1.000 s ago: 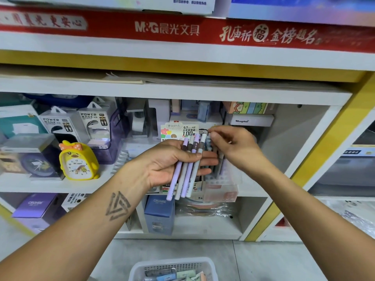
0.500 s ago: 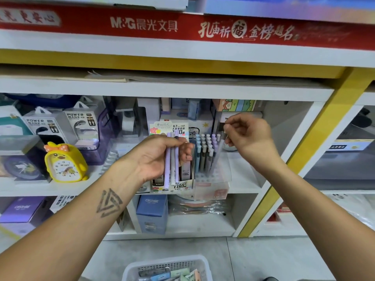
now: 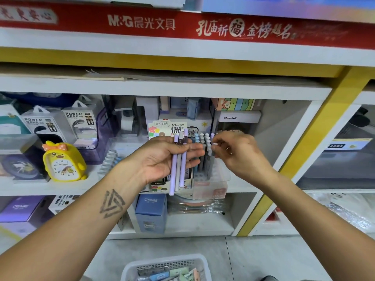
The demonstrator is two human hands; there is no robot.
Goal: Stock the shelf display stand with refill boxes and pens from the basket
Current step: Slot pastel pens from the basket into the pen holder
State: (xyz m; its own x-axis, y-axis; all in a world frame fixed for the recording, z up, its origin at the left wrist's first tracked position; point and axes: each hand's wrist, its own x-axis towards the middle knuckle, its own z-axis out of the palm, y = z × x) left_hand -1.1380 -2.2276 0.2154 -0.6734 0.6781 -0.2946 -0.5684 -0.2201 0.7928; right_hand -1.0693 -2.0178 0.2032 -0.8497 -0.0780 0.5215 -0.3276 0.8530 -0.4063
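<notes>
Left hand (image 3: 162, 159): grasping three pens (image 3: 178, 165), down from four
Right hand (image 3: 233, 151): pinching a pen into the display stand (image 3: 211, 179)
Basket (image 3: 129, 270): on floor, still holding boxes

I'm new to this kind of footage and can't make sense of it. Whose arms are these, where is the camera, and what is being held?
There is no machine here. A person wears a wide-angle camera on the head, looking forward and down, so the two forearms reaching in are their own. This is the only view.

They stand facing a shop shelf. The left hand grips three pens, two lilac and one grey, held roughly upright. The right hand pinches the top of one pen at the clear display stand, where other pens already stand upright in rows.

Beside the stand sits a card box of 0.7 HB lead refills. Further left on the same shelf are a yellow duck alarm clock and power bank packages. On the floor below is a white basket holding small boxes.
</notes>
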